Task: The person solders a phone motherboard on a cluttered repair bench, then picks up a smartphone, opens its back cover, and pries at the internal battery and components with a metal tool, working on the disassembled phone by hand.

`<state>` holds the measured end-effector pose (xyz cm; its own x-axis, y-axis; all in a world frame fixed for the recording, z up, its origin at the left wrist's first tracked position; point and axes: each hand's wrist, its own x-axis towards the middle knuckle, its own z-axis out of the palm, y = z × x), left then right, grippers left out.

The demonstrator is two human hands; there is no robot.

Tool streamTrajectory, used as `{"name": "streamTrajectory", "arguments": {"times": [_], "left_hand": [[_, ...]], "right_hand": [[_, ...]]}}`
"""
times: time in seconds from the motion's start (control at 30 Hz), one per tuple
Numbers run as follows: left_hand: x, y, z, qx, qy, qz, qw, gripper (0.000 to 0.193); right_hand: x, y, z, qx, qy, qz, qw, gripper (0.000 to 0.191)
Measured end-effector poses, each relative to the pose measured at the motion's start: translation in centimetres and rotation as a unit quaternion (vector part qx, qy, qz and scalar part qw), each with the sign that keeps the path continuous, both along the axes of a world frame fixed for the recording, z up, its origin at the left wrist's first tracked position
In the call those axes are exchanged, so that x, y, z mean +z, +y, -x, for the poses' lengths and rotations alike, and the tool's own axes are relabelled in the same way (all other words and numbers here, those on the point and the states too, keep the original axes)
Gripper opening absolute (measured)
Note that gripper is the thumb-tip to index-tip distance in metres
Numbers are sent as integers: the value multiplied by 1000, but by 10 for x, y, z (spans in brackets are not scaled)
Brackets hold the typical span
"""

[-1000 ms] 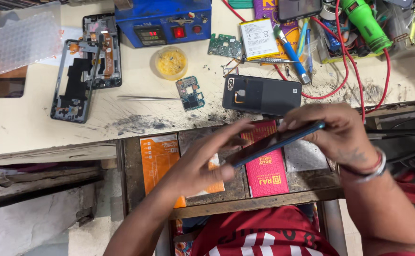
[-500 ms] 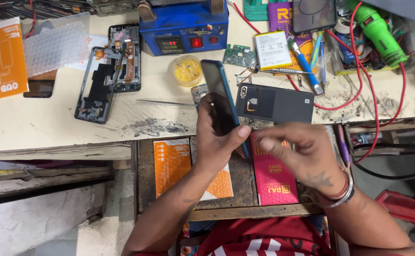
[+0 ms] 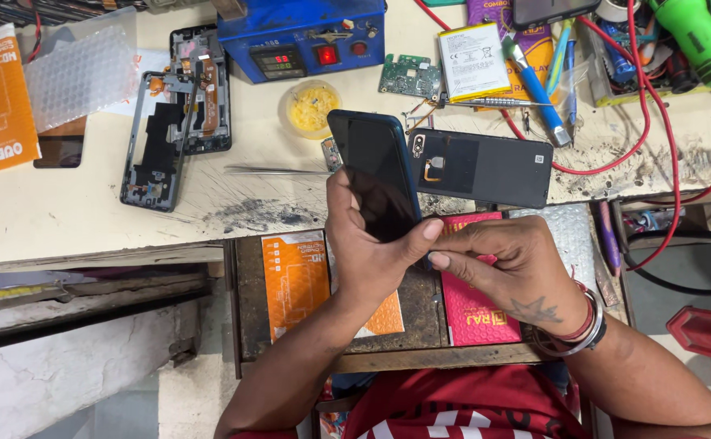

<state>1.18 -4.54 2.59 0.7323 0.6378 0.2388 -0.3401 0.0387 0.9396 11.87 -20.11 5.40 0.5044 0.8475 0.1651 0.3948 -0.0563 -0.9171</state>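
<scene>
My left hand (image 3: 372, 244) grips a dark blue-edged smartphone (image 3: 376, 167) from below, holding it upright with its black screen toward me. My right hand (image 3: 506, 268) rests at the phone's lower right edge, fingertips touching near my left thumb; it holds nothing that I can make out. A black phone back cover (image 3: 485, 167) lies flat on the bench just right of the held phone.
On the worn white bench (image 3: 63, 219) lie two opened phone frames (image 3: 177, 122), a blue power supply box (image 3: 303, 36), a yellow paste pot (image 3: 313, 107), a green circuit board (image 3: 410, 77), a battery (image 3: 473, 61), tweezers (image 3: 278, 171), red wires (image 3: 680, 130). Orange (image 3: 294, 276) and pink (image 3: 473, 305) packets lie in the open drawer.
The phone went from lying edge-on between both hands to standing upright in my left hand, screen facing me. My right hand let go of its end and moved to the lower edge.
</scene>
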Motion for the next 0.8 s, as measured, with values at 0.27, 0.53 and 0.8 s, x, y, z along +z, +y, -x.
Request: {"name": "streamTrajectory", "arguments": {"times": [0.27, 0.53, 0.8], "left_hand": [[-1, -2, 3, 10, 16, -4, 1000, 66], [-6, -4, 3, 23, 33, 4, 999, 71], [-6, -4, 5, 28, 25, -21, 999, 73]], "right_hand": [[-6, 3, -3, 13, -18, 25, 999, 15], [-9, 3, -3, 15, -20, 31, 999, 15], [-8, 3, 0, 8, -58, 17, 998, 17]]}}
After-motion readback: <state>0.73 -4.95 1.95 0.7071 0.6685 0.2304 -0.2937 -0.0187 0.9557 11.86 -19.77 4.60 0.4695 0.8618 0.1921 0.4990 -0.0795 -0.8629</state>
